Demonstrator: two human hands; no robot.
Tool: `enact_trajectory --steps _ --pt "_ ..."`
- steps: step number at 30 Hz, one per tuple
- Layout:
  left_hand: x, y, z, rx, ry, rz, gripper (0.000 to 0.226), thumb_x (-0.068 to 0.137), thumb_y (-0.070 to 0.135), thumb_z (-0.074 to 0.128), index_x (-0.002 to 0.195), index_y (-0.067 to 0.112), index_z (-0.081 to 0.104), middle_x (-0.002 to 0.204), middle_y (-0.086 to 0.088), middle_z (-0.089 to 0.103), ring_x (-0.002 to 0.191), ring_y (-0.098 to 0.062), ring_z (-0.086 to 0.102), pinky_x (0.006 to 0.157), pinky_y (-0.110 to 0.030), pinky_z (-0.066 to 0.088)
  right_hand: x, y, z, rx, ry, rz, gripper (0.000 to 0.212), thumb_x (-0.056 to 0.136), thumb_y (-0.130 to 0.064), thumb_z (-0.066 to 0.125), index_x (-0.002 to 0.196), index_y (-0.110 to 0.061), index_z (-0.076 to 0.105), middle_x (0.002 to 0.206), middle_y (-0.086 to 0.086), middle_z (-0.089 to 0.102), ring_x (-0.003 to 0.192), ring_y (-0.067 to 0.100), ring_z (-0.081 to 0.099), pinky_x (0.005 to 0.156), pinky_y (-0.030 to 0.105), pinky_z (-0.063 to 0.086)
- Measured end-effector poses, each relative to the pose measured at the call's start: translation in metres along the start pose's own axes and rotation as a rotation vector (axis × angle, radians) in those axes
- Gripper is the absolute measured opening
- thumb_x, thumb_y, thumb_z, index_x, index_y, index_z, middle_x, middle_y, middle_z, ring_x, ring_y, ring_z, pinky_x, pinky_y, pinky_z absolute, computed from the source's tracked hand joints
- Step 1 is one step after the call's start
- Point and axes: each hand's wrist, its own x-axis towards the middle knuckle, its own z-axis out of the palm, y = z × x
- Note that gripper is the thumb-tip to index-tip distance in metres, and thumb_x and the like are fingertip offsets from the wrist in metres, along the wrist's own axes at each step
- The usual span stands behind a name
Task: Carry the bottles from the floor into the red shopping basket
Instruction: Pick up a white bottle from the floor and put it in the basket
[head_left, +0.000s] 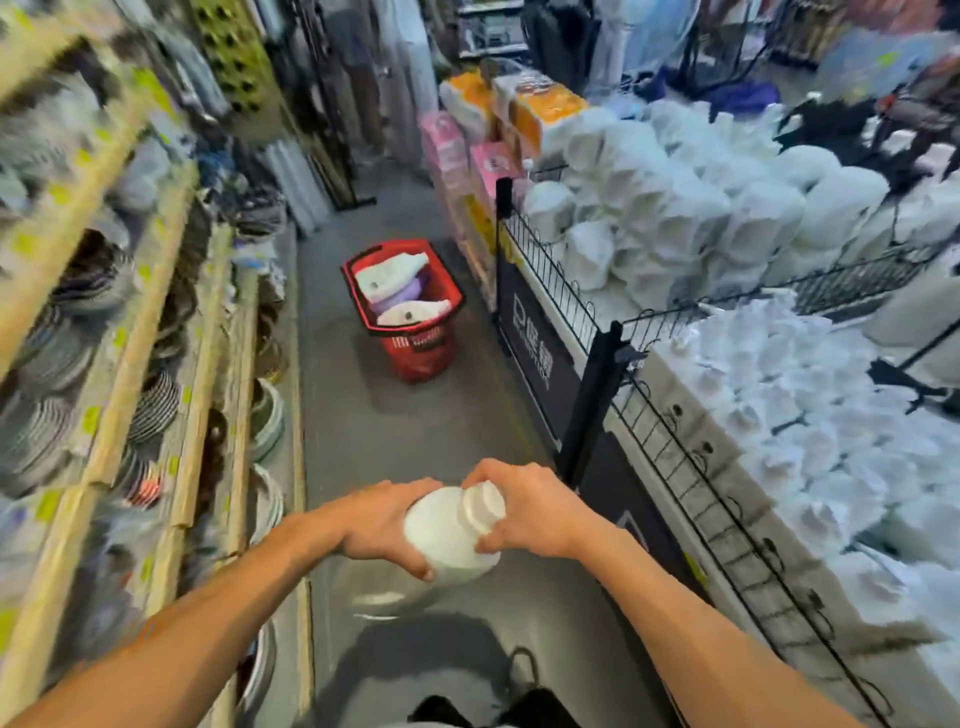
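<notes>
I hold a white bottle (451, 535) with a white cap in front of me, above the aisle floor. My left hand (382, 525) grips its body from the left. My right hand (530, 512) grips it at the cap end from the right. Further down the aisle the red shopping basket (415, 353) stands on the grey floor. Inside it lie two white bottles (392, 273) (413, 312) with a purple bottle (402, 296) between them.
Wooden shelves (135, 322) stacked with bowls and plates line the left side. On the right a black wire fence (597, 332) encloses bins of white packaged goods (701, 208). Pink and orange packs (478, 140) stand beyond the basket. The view is motion-blurred.
</notes>
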Motion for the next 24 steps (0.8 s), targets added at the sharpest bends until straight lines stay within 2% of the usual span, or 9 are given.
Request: enact_trajectory --steps 5,10,13,17,20,24 --pt "0.033 -0.046 -0.041 -0.076 0.044 -0.115 0.094 0.057 0.063 0.086 0.139 0.048 0.042 0.119 0.018 0.063 0.105 -0.013 0.060 0.090 -0.036 0.052 0.099 0.003 -0.029 -0.028 -0.095 -0.094 0.065 0.070 -0.039 0.084 0.129 -0.033 0.055 0.109 -0.001 0.066 0.101 0.026 0.058 0.080 0.033 0.043" --pt "0.067 -0.099 -0.098 -0.169 0.095 -0.161 0.088 0.067 0.049 0.090 0.141 0.043 0.042 0.116 0.023 0.055 0.105 -0.008 0.055 0.075 -0.015 0.042 0.206 -0.009 -0.058 -0.057 -0.177 -0.167 0.062 0.068 -0.040 0.085 0.123 -0.035 0.057 0.106 -0.006 0.066 0.096 0.021 0.057 0.078 0.033 0.043" --pt "0.095 -0.140 -0.138 -0.199 0.090 -0.154 0.082 0.068 0.047 0.089 0.136 0.046 0.044 0.109 0.028 0.056 0.103 -0.007 0.056 0.080 -0.023 0.046 0.266 -0.019 -0.072 -0.071 -0.185 -0.148 0.063 0.067 -0.040 0.086 0.123 -0.036 0.057 0.099 -0.009 0.062 0.092 0.019 0.055 0.078 0.034 0.045" --pt "0.129 -0.197 -0.194 -0.187 0.084 -0.160 0.093 0.062 0.055 0.087 0.141 0.053 0.039 0.124 0.020 0.060 0.110 -0.011 0.055 0.094 -0.035 0.050 0.342 -0.036 -0.086 -0.101 -0.150 -0.130 0.061 0.068 -0.040 0.085 0.122 -0.036 0.057 0.103 -0.005 0.067 0.095 0.022 0.058 0.081 0.035 0.047" --pt "0.159 -0.236 -0.243 -0.112 0.095 -0.136 0.100 0.061 0.062 0.084 0.146 0.055 0.033 0.130 0.019 0.059 0.115 -0.013 0.054 0.097 -0.035 0.047 0.397 -0.044 -0.097 -0.103 -0.105 -0.097 0.062 0.067 -0.041 0.084 0.121 -0.036 0.056 0.099 -0.007 0.067 0.095 0.024 0.061 0.082 0.036 0.047" --pt "0.203 -0.275 -0.309 -0.077 0.090 -0.085 0.099 0.063 0.058 0.086 0.147 0.051 0.034 0.132 0.020 0.058 0.117 -0.013 0.054 0.091 -0.031 0.044 0.466 -0.042 -0.117 -0.059 -0.047 -0.037 0.063 0.066 -0.043 0.083 0.122 -0.038 0.054 0.099 -0.011 0.065 0.094 0.020 0.062 0.082 0.035 0.047"
